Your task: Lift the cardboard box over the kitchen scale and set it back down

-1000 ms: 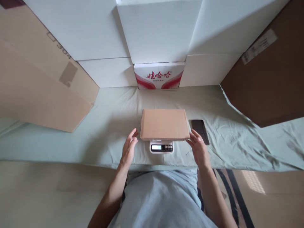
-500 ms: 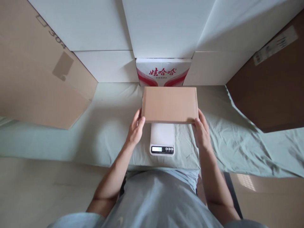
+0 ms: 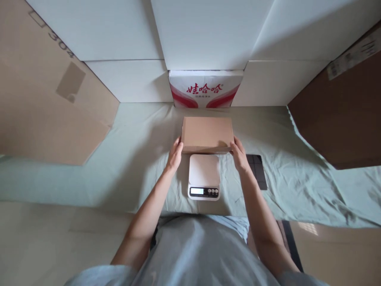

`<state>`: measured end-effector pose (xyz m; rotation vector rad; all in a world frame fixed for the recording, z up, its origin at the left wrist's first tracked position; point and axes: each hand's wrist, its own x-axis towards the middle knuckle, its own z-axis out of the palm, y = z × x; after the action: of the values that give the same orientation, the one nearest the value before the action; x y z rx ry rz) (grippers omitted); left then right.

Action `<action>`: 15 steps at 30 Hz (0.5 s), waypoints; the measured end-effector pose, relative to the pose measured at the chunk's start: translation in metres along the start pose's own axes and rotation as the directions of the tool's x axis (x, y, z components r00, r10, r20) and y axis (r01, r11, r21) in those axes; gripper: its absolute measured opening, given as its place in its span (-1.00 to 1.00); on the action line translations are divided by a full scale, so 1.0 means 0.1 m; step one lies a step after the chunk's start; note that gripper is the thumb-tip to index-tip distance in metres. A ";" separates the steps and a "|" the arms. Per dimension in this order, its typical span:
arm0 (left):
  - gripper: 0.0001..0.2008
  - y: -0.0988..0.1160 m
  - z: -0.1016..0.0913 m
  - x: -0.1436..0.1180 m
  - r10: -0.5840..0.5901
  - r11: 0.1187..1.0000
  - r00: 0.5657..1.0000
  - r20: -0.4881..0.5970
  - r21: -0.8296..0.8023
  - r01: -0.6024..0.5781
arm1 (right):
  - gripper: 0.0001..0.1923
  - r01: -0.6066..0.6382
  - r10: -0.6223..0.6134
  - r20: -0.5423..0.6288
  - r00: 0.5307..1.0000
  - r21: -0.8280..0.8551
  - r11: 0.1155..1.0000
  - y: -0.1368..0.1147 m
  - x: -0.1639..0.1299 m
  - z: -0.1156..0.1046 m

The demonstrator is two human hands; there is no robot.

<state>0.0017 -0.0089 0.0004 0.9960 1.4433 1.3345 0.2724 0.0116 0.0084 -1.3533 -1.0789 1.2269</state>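
I hold a flat brown cardboard box by its two near corners, just behind a white kitchen scale. My left hand grips the box's left corner and my right hand grips its right corner. The box is low over the pale green cloth; I cannot tell whether it rests on it. The scale's platform is bare and its display faces me. A dark phone lies flat on the cloth, right of the scale and beside my right wrist.
A white carton with red lettering stands right behind the brown box. White boxes form a wall at the back. Large brown cartons stand at the left and right. Floor shows below the cloth's front edge.
The box sat on the scale with my hands open beside it. I gripped it, lifted it off, and moved it back behind the scale and lower, uncovering the platform and the phone.
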 end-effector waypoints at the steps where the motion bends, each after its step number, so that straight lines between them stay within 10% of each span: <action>1: -0.40 -0.03 -0.03 0.01 -0.001 1.000 1.000 -0.017 0.003 0.001 | -0.39 -0.026 0.026 -0.026 0.999 -0.002 1.000 0.03 0.00 -0.02; 15: -0.44 -0.31 -0.13 0.08 -0.094 0.995 0.995 -0.020 -0.020 0.094 | -0.33 -0.133 0.131 -0.123 0.984 -0.010 0.991 0.28 0.00 -0.18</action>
<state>-0.0128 -0.0079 -0.0306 0.8936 1.4726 1.2912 0.2901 0.0068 -0.0188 -1.5148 -0.9286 1.2148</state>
